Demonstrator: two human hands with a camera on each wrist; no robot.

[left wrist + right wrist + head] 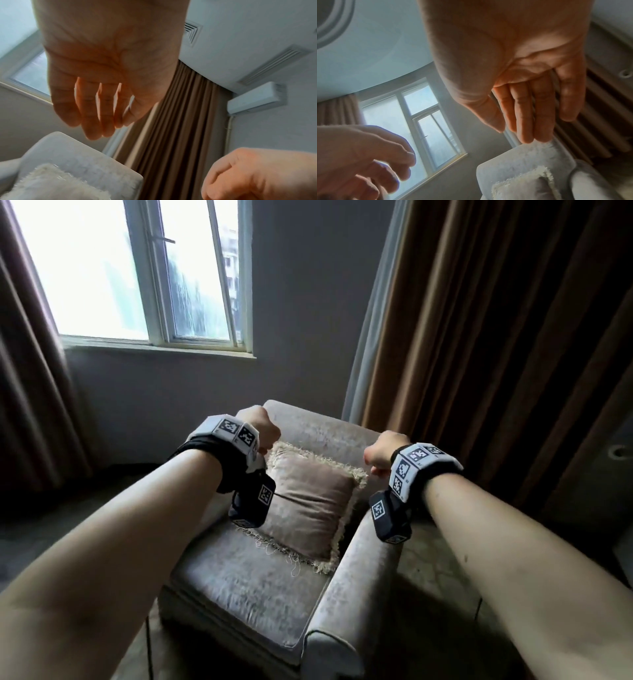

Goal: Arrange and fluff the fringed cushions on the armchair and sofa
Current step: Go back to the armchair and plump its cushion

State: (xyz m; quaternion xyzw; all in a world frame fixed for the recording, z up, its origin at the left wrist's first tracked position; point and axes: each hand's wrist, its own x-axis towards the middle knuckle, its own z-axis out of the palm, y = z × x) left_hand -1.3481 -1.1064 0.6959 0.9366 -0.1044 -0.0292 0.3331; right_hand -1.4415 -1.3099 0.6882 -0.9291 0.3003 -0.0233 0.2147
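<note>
The head view looks forward and down from above both forearms onto the armchair (260,570), which stands in a corner below the window (137,268), with the curtain (496,337) to the right. The left wrist view sits close under the left hand (96,94) and tilts upward, taking in the chair back, the curtain and the ceiling vents (274,65). The right wrist view looks up along the right hand (530,94) toward the window and ceiling. All three share the chair back and the fringed cushion (308,508); each wrist view also catches the opposite hand.
</note>
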